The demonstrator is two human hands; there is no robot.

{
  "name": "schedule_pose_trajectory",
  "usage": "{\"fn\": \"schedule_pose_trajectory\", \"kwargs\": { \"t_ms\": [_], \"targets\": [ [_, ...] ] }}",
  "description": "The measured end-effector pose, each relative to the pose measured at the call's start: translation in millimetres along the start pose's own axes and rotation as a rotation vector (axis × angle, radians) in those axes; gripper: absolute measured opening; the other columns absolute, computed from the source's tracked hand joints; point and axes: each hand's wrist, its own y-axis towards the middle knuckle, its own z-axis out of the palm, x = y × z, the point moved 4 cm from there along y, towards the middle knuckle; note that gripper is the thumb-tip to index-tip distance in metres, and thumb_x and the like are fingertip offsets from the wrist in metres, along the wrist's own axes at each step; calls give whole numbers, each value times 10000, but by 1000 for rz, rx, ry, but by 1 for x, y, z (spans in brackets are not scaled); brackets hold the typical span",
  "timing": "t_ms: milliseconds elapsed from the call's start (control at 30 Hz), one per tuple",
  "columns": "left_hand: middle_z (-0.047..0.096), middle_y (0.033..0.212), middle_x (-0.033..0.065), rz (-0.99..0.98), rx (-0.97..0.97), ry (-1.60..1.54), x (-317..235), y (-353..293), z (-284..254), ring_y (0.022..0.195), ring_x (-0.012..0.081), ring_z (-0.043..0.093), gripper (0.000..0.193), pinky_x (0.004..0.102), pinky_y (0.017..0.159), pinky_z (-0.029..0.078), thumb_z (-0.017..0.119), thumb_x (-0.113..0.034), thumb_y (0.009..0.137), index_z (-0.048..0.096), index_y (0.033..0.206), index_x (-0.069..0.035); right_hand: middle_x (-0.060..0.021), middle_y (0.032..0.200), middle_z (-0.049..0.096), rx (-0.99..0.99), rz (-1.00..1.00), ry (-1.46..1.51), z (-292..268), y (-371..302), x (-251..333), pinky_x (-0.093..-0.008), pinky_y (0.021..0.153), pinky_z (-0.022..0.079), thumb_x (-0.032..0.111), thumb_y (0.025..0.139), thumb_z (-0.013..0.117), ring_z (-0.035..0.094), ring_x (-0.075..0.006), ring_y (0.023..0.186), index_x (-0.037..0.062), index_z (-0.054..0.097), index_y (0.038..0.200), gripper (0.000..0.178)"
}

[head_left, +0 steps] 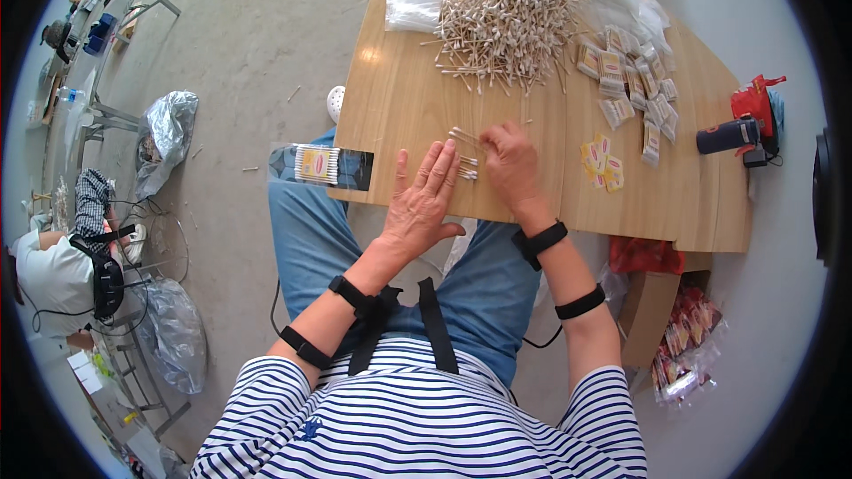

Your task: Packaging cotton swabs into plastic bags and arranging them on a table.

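My left hand (419,206) lies flat near the table's front edge, fingers stretched out, covering part of a small row of cotton swabs (468,168). White swab tips poke out beside its fingers. To the right, my right hand (513,167) has its fingers curled in a pinch at the ends of a few loose cotton swabs (463,136); its palm side is hidden. A large heap of cotton swabs (510,18) covers the far middle of the table. Left of my left hand, a clear bag with a flat pack of swabs (316,164) overhangs the table edge.
Filled small packs (635,80) and clear bags (626,4) lie at the far right, with yellow cards (603,162) nearer. More bags (414,6) sit left of the heap. A dark bottle (728,136) stands at the right edge. A cardboard box (652,315) is below; another person (53,270) sits far left.
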Motion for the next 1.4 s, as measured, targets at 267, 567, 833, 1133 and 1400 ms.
{"fn": "schedule_pose_trajectory", "kwargs": {
  "t_ms": [267,567,833,1133,1400],
  "targets": [
    [205,1652,117,0,-6,0,0,-1,1,1546,261,153,1269,608,1228,16,866,-514,546,284,1555,-8,-135,915,645,-30,10,-110,14,21,12,-483,667,532,115,846,652,666,-368,789,63,654,847,52],
    [216,1648,119,13,-43,-31,1,-1,3,1544,260,160,1258,612,1228,23,869,-505,536,305,1546,-9,-143,931,668,-2,52,-396,41,72,0,-468,715,562,145,830,659,693,-369,853,50,667,830,96],
    [209,1649,116,4,-29,-38,2,0,0,1543,258,162,1275,603,1232,28,882,-498,522,301,1545,-6,-135,906,647,58,168,-328,-31,22,-33,-464,714,529,133,818,675,665,-349,840,84,675,847,57],
    [217,1646,119,5,-21,-10,0,0,1,1540,262,175,1265,613,1226,39,877,-501,532,304,1545,-6,-137,941,602,158,103,-183,-37,36,-51,-457,737,522,119,789,708,649,-348,839,82,677,845,74],
    [199,1652,109,8,-21,-28,0,0,0,1543,256,159,1284,608,1228,36,889,-485,537,270,1557,-8,-158,928,600,81,96,-297,-32,38,-58,-457,749,524,129,761,717,640,-369,845,56,655,831,119]
  ]
}}
